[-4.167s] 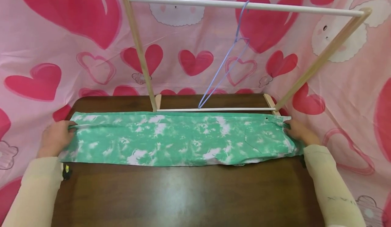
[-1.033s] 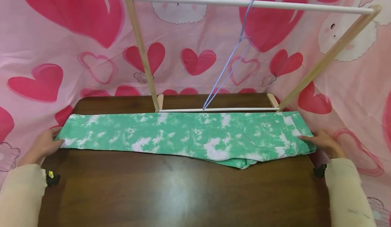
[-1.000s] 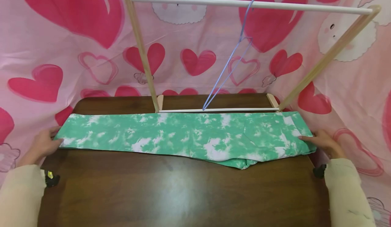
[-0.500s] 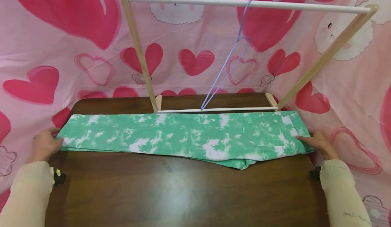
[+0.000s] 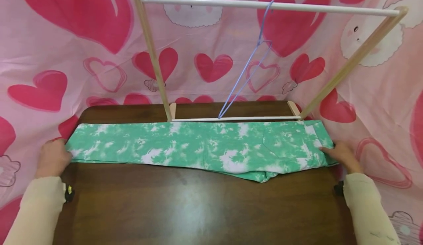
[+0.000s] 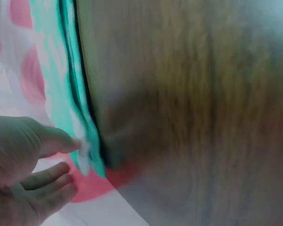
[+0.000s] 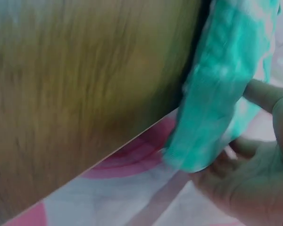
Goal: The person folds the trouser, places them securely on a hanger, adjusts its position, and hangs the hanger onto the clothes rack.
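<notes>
Green and white tie-dye trousers (image 5: 185, 146) lie folded lengthwise in a long strip across the far half of the table, with a pocket outline near the waist end at the right. At the leg hems, on the left, my left hand (image 5: 54, 157) pinches the cloth edge; the left wrist view shows its thumb (image 6: 61, 141) on the hem and the other fingers lower down. My right hand (image 5: 343, 155) grips the waist end (image 7: 212, 113), thumb over the top and fingers underneath, partly hidden by the fabric.
Behind the trousers stands a wooden rack with a white top rail (image 5: 205, 2) and a low white bar (image 5: 198, 120). A blue hanger (image 5: 242, 72) hangs from the rail. The brown table (image 5: 198, 208) reaches toward me. Pink heart-print cloth (image 5: 109, 36) surrounds it.
Over the earlier seconds the trousers were straightened and their waist end spread to the right. Since half a second ago my left hand has shifted slightly right; the trousers barely move.
</notes>
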`<state>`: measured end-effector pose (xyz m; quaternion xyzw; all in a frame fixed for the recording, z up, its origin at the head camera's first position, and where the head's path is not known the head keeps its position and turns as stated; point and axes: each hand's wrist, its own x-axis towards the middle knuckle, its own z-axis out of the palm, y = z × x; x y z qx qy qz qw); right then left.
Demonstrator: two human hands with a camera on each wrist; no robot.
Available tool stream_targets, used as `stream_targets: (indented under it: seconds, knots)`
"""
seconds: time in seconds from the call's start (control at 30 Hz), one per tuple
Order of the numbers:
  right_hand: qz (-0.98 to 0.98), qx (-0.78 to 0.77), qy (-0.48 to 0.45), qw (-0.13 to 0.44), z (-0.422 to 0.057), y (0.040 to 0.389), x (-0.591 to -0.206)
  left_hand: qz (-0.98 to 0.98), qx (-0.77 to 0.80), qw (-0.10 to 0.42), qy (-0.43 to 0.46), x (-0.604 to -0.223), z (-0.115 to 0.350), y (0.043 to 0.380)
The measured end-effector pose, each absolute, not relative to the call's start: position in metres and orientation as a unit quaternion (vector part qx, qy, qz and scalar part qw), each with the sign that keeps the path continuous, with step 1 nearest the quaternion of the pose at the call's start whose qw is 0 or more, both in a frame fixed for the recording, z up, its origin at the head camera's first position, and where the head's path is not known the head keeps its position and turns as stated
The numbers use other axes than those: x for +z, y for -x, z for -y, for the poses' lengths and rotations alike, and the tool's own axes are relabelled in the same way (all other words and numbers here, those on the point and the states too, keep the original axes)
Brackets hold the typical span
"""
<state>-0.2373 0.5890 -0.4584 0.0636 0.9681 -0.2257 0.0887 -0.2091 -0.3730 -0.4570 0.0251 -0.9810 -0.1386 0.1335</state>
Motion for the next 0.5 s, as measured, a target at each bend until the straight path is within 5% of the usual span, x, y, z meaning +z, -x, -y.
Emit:
stream_targets:
  seconds: [0.2,0.33,0.5]
  knots:
    - [-0.983,-0.182,-0.036,-0.003,-0.540,0.234,-0.448,0.990,-0.119,0.068,0.038,-0.455,0.334,0.221]
    - [-0.972,-0.205,0.086,-0.077,-0.483,0.229,-0.443,0.991,-0.111,0.001,0.077,-0.451,0.320,0.219]
    - [-0.941,-0.224,0.251,-0.014,-0.409,0.212,-0.439,0.988,-0.115,-0.039,0.096,-0.449,0.321,0.208]
